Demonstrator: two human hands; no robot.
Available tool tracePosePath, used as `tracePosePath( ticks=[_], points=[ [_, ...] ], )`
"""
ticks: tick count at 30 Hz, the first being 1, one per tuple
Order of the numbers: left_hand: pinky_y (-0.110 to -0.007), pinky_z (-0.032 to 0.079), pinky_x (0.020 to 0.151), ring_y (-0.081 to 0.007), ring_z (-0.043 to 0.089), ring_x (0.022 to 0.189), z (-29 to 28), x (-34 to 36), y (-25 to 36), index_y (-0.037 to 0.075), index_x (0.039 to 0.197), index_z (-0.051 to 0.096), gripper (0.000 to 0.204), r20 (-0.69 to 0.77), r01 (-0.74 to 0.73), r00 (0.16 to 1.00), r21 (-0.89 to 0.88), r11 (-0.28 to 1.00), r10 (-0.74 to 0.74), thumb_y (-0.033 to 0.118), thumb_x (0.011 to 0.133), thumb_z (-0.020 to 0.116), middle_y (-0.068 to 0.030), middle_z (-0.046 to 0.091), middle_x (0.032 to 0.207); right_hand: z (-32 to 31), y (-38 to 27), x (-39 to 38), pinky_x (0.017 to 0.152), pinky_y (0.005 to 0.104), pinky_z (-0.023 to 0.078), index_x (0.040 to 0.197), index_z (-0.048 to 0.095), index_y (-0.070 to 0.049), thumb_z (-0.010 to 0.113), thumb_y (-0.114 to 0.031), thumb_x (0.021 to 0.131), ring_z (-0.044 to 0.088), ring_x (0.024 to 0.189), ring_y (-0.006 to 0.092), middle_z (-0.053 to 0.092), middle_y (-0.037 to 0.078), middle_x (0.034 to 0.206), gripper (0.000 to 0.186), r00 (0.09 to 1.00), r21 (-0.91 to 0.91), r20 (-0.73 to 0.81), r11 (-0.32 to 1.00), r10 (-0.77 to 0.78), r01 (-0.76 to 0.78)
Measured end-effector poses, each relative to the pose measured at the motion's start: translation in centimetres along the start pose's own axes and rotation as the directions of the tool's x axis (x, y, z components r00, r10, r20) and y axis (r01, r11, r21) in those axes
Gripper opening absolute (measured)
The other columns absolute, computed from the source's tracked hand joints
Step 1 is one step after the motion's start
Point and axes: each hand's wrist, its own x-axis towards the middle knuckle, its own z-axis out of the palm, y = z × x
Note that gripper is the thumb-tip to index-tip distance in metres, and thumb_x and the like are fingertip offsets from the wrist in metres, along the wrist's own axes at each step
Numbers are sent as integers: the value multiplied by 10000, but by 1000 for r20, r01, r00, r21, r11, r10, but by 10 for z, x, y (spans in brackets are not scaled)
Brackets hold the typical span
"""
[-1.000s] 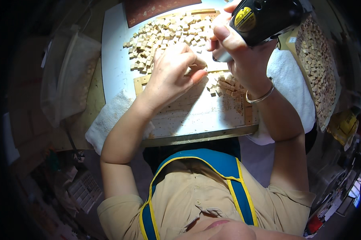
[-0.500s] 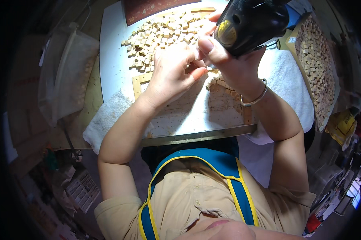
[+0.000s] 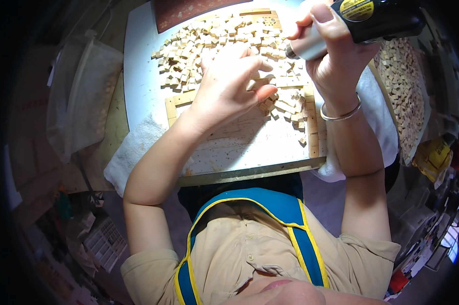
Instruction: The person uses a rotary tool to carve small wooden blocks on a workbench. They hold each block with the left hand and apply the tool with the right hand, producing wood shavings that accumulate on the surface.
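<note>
My right hand [image 3: 336,61] is wrapped around a handheld power tool [image 3: 374,18] with a black body, a yellow label, a pale front end and a dark tip. That tip points left over the table. Over the middle of the work board, my left hand [image 3: 232,84] has its fingers curled, with a small wooden block [image 3: 260,82] between fingers and thumb. Many loose wooden blocks [image 3: 189,51] lie heaped just beyond it. A smaller group of blocks [image 3: 288,107] sits to its right, inside a low wooden frame [image 3: 313,134].
White towels [image 3: 138,145] drape the near corners of the table. On the right stands a tray packed with wooden blocks [image 3: 400,81]. A translucent plastic bin [image 3: 87,91] is at the left, and a dark red patterned panel [image 3: 189,11] lies at the far edge.
My hands have moved apart. The right hand has carried the power tool to the right and turned it, so its tip now shows. My left hand has shifted slightly right.
</note>
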Motion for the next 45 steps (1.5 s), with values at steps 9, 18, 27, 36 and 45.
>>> tracePosePath(
  ticks=[9, 18, 27, 36, 45],
  points=[
    [-376, 355, 778, -187, 613, 859, -7, -5, -1, 190, 845, 733, 143, -62, -61, 996, 96, 993, 68, 202, 771, 856, 23, 630, 833, 1, -14, -3, 496, 276, 576, 1302, 494, 27, 715, 58, 819, 688, 630, 195, 666, 112, 854, 532, 990, -190, 2, 972, 142, -139],
    [-288, 605, 693, -178, 728, 771, -17, -11, 5, 42, 918, 785, 136, 29, -65, 998, 57, 996, 63, -21, 803, 819, -71, 713, 861, -1, 5, -15, 566, 305, 593, 1305, 457, 13, 689, 119, 773, 688, 682, 198, 653, 117, 891, 589, 987, -52, 138, 996, 79, -72],
    [-316, 607, 732, -189, 725, 822, -24, -14, 12, 52, 926, 772, 170, 42, -116, 993, 184, 976, 110, -20, 783, 829, -72, 730, 887, -8, 16, -19, 570, 315, 596, 1322, 454, 12, 682, 130, 763, 687, 715, 196, 647, 112, 920, 615, 990, -72, 135, 997, 48, -39],
    [-380, 443, 724, -212, 649, 784, -15, -18, 3, 123, 926, 719, 213, -18, 109, 993, -199, 974, -115, 170, 768, 855, -22, 678, 819, -9, 12, -24, 701, 348, 602, 1313, 474, 11, 722, 111, 778, 691, 812, 187, 653, 99, 991, 598, 969, -177, 230, 983, 91, -50],
    [-380, 479, 705, -222, 638, 737, -17, -13, 1, 100, 859, 695, 234, 9, 26, 1000, 48, 998, -26, 200, 747, 875, -35, 650, 763, -9, 26, -37, 806, 345, 586, 1308, 478, 6, 800, 49, 764, 674, 933, 167, 652, 96, 1096, 633, 930, -238, 347, 949, -117, 208]
  ],
)
